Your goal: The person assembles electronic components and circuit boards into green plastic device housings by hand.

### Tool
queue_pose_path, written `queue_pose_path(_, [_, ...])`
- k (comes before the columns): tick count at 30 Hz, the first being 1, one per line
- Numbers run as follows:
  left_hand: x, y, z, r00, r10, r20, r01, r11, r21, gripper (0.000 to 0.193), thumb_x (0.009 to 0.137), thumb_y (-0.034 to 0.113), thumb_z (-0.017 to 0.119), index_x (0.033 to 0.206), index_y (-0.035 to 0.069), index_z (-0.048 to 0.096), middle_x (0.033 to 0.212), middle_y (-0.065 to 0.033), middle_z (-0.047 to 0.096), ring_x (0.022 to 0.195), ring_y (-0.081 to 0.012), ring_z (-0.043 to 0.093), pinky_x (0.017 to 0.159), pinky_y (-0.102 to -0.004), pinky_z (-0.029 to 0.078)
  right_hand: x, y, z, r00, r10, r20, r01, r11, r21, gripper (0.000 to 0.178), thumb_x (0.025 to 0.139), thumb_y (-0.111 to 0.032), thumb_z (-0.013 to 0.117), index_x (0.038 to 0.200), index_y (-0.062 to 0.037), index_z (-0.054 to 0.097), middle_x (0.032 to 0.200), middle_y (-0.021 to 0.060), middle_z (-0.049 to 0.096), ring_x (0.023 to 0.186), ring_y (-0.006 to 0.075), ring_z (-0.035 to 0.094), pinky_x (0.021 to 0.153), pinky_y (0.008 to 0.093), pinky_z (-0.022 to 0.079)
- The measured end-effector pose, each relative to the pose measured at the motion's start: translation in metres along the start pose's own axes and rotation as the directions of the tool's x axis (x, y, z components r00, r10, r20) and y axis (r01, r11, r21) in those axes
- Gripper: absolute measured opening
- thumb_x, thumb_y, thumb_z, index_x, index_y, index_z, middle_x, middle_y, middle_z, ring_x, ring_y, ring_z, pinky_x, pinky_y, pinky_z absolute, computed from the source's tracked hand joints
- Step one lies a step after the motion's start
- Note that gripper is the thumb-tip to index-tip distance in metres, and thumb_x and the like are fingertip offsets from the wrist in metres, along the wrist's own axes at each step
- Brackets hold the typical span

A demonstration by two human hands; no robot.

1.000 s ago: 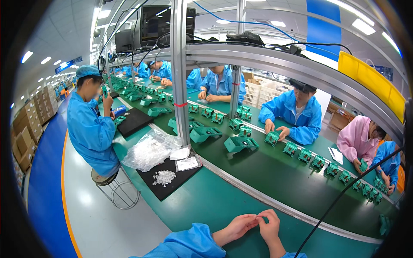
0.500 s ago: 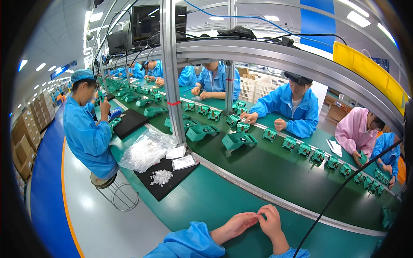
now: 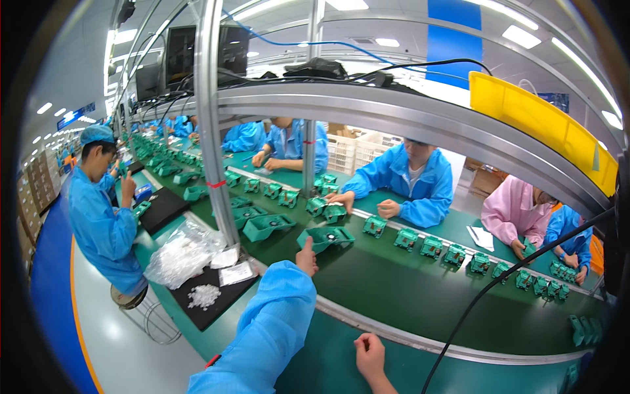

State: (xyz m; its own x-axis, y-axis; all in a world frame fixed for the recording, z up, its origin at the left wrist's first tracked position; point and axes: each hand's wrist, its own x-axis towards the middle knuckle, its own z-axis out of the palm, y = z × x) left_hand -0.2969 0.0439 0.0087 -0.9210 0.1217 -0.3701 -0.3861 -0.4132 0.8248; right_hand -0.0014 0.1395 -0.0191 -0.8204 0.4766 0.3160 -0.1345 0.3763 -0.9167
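My left hand (image 3: 306, 259) stretches out over the belt's near edge, up against a green plastic housing (image 3: 326, 240) with a dark round part inside. One finger points up at the housing's near side; no closed grip on it shows. Above the green worktop, nearer to me, my right hand (image 3: 370, 354) is closed with its fingers curled in. Whatever lies in that hand, if anything, is hidden. Left of my left arm, a pile of small clear plastic pieces (image 3: 204, 297) rests on a black mat (image 3: 208, 316), beside a clear plastic bag (image 3: 184, 255) full of white pieces.
The dark green belt (image 3: 420, 299) carries a row of green assemblies (image 3: 431, 247) and more housings (image 3: 268, 226). A metal post (image 3: 209, 131) rises from the near edge. A black cable (image 3: 482, 289) crosses at right. Co-workers sit opposite; one person (image 3: 105, 210) sits at left.
My hands, together over the worktop before, are now apart. The left has reached forward to the housing; the right has curled closed and moved slightly left and down. The whole view has shifted.
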Motion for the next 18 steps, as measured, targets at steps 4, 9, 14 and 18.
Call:
queue_pose_path(4, [0.015,-0.007,0.03,0.994,-0.081,-0.072,0.092,0.981,0.171,0.047,0.072,0.056,0.052,0.06,0.013,0.038,0.05,0.0024,0.025,0.039,-0.0096,0.02,0.037,-0.0248,0.016,0.001,0.003,0.0,1.0,-0.009,0.006,0.01,0.997,-0.074,0.009,0.073,-0.009,0.058,0.074,-0.002,0.053,0.063,0.0061,0.053,0.055,0.0134,0.05,0.052,0.0253,0.04])
queue_pose_path(9, [0.053,-0.023,0.037,0.95,0.199,-0.242,-0.122,0.947,0.298,0.046,0.079,0.038,0.041,0.08,-0.007,0.055,0.074,-0.0175,0.057,0.055,-0.0299,0.051,0.052,-0.04,0.039,0.002,-0.004,0.0,0.999,0.031,0.034,-0.028,0.994,-0.106,0.01,0.073,-0.011,0.058,0.074,-0.0035,0.053,0.064,0.0072,0.053,0.057,0.0173,0.051,0.053,0.0277,0.041])
queue_pose_path(14, [0.03,-0.009,0.016,0.805,0.582,-0.116,-0.339,0.611,0.715,0.048,0.078,0.036,0.041,0.086,-0.009,0.055,0.087,-0.0277,0.056,0.084,-0.041,0.053,0.074,-0.0421,0.04,0.004,-0.002,0.003,0.999,-0.006,0.033,0.009,0.995,-0.1,0.01,0.073,-0.012,0.058,0.074,-0.0042,0.052,0.065,0.0076,0.053,0.058,0.0199,0.051,0.054,0.0296,0.042])
queue_pose_path(18, [-0.057,0.008,0.006,0.828,0.516,0.22,-0.446,0.367,0.817,0.042,0.075,0.033,0.046,0.062,-0.006,0.055,0.059,-0.0183,0.055,0.059,-0.0302,0.054,0.057,-0.0374,0.039,0.004,0.0,-0.001,0.993,-0.108,-0.039,0.105,0.992,-0.068,0.007,0.073,-0.008,0.058,0.072,-0.0036,0.053,0.061,0.0047,0.051,0.055,0.0132,0.048,0.053,0.0261,0.038])
